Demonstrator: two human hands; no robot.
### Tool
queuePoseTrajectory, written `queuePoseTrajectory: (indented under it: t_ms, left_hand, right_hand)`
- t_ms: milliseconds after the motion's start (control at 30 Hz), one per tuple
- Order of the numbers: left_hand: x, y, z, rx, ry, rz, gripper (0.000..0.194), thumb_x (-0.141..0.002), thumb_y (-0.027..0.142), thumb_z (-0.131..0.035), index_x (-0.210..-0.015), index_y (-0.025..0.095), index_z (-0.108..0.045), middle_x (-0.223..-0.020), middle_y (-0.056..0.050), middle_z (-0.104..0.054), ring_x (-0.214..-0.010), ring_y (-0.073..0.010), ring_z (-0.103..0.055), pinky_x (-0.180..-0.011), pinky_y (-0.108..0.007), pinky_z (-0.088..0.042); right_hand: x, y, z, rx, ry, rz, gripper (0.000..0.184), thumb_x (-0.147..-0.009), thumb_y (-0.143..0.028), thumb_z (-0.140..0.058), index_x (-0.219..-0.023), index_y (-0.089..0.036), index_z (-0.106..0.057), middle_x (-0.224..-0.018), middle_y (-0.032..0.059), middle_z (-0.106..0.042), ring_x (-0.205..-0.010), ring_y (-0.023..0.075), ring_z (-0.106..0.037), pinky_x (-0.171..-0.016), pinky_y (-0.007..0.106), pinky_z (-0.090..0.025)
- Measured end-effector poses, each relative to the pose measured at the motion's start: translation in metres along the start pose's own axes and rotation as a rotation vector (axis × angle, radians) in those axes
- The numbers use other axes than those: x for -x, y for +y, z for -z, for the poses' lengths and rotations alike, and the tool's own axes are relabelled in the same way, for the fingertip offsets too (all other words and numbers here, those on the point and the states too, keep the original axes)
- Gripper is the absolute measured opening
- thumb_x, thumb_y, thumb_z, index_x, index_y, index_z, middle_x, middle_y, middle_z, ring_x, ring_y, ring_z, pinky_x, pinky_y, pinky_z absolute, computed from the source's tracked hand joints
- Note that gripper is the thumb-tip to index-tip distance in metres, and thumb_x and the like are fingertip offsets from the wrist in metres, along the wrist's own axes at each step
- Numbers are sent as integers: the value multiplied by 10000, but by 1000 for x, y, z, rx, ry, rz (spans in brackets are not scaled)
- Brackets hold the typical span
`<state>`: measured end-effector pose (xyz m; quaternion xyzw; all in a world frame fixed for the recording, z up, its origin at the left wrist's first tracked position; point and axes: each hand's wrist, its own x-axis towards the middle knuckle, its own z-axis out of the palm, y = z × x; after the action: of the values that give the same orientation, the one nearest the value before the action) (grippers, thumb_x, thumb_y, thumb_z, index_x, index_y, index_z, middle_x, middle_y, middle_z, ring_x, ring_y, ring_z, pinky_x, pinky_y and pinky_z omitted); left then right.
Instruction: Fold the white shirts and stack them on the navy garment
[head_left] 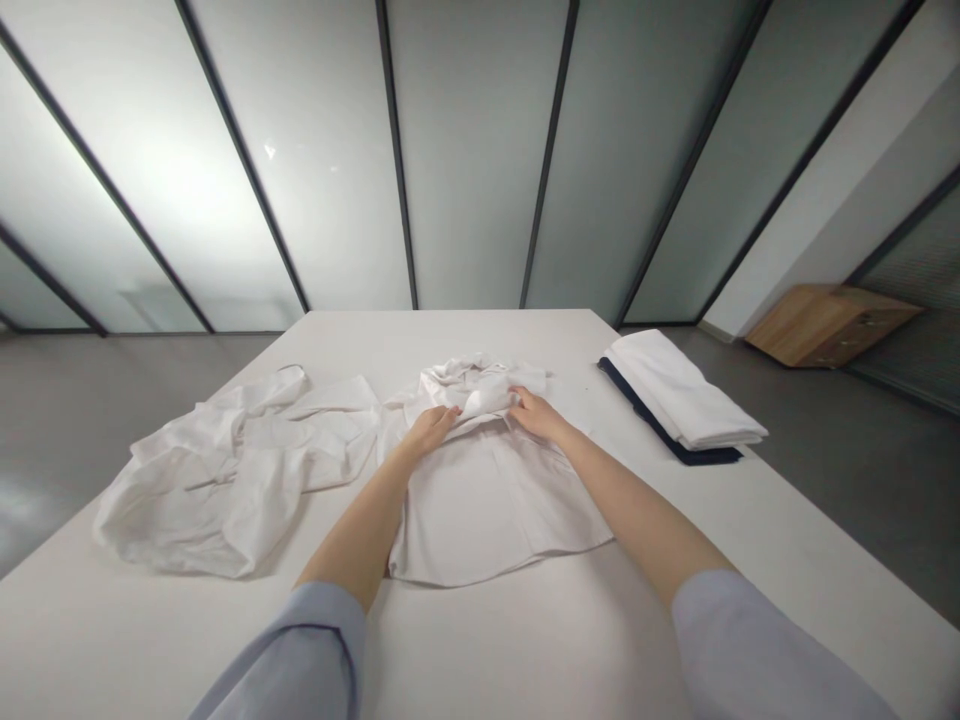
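Two light blue-grey sleeves [307, 640] frame the foreground, both ending near the elbow, as a person's bare forearms stretch over a white table [525, 640]. Between the forearms, near the middle of the tabletop, lies a white garment [480, 510], its curved hem toward the person and its lower part spread almost flat, with soft creases running up the right side. Farther up, the cloth is gathered into a rumpled mound where the two hands meet it. The left hand [433, 430] reaches in from one side, fingertips on the edge of the gathered fabric; whether it pinches the cloth or only rests there cannot be told. The right hand [534, 412], opposite, has a narrow grip, thumb and fingers closed around a bunched fold.

To the left, just beside the garment, a crumpled white cloth [262, 480] sprawls in loose, thin folds, a slim dark loop [295, 368] showing at its far edge. To the right, well apart from the hands, a neatly folded white cloth [679, 390] lies on top of a folded navy cloth [709, 457] at the table's edge. Beyond, a wooden cabinet [817, 325] stands on the grey floor [862, 480] near a frosted-glass partition [472, 150] divided by dark frames.
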<state>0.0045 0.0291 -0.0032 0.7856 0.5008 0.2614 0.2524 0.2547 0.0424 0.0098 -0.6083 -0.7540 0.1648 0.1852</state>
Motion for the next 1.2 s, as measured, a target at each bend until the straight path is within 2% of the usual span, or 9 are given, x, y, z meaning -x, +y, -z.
queuePoseTrajectory:
  t_ms: [167,333,567,700,867,967,1067,1167,1200]
  left_hand:
    - [5,6,0,-195,-41,-55,585,-786,597,-554,-1186,180,-642,-914,-43,-663,-853,-215,-612,-805,-303,-461]
    - [7,1,-1,-403,32,-28,641,-774,494,-634,-1339,217,-513,-1274,-113,-556,-1186,-277,-513,-999,-371,-399]
    - [6,-4,-6,-443,78,19,586,-838,279,-562,-1408,221,-434,-1513,-102,-358,-1393,-274,-305,-1109,-418,-298]
    - [1,-4,1,-322,230,20,401,-873,165,-402,-1208,214,-617,-1306,-70,-585,-1232,-205,-499,-1049,-335,-374]
    - [1,-3,16,-164,292,26,362,-892,397,-432,-920,154,-698,-961,-98,-680,-940,-224,-618,-882,-331,-462]
    - [3,6,13,-82,151,-39,496,-873,466,-467,-1240,153,-584,-942,-65,-687,-854,-201,-632,-833,-322,-474]
    - [2,17,1,-109,121,-71,779,-773,457,-609,-1443,150,-355,-944,-49,-682,-814,-209,-642,-815,-335,-476]
    - [-2,21,-9,-125,112,-133,497,-737,348,-651,-1191,151,-606,-977,-92,-691,-930,-254,-634,-869,-350,-461]
    - [-4,21,-11,-88,122,-125,345,-748,319,-633,-1047,149,-666,-966,-100,-698,-956,-266,-627,-875,-351,-461]
  right_hand:
    - [-5,-8,-5,89,84,18,244,-859,-263,-487,-969,-183,-690,-910,91,-717,-823,220,-633,-682,275,-404]
    - [-13,0,6,-205,395,-75,266,-825,-338,-460,-652,-196,-605,-638,42,-655,-640,185,-589,-613,267,-406]
    - [-25,21,23,-771,706,-285,131,-736,-301,-457,-631,-226,-474,-546,5,-585,-550,157,-572,-565,260,-481]
    - [-24,33,34,-804,754,-399,136,-760,-291,-406,-644,-234,-451,-541,7,-568,-532,155,-567,-518,249,-462]
    - [-19,32,49,-785,701,-423,196,-746,-307,-479,-568,-235,-438,-450,-32,-460,-480,146,-486,-476,250,-393]
    - [-17,2,52,-745,608,-269,234,-729,-333,-541,-540,-221,-460,-443,-48,-423,-500,138,-467,-487,244,-371]
    - [-11,-50,47,-754,287,5,261,-760,-373,-548,-567,-203,-505,-494,-38,-478,-534,131,-495,-522,238,-398]
    - [0,-95,34,-777,-249,320,305,-824,-448,-538,-706,-175,-608,-652,20,-631,-628,151,-579,-627,271,-474]
    - [3,-103,30,-799,-292,373,306,-845,-448,-516,-771,-173,-626,-704,36,-658,-673,162,-603,-668,287,-490]
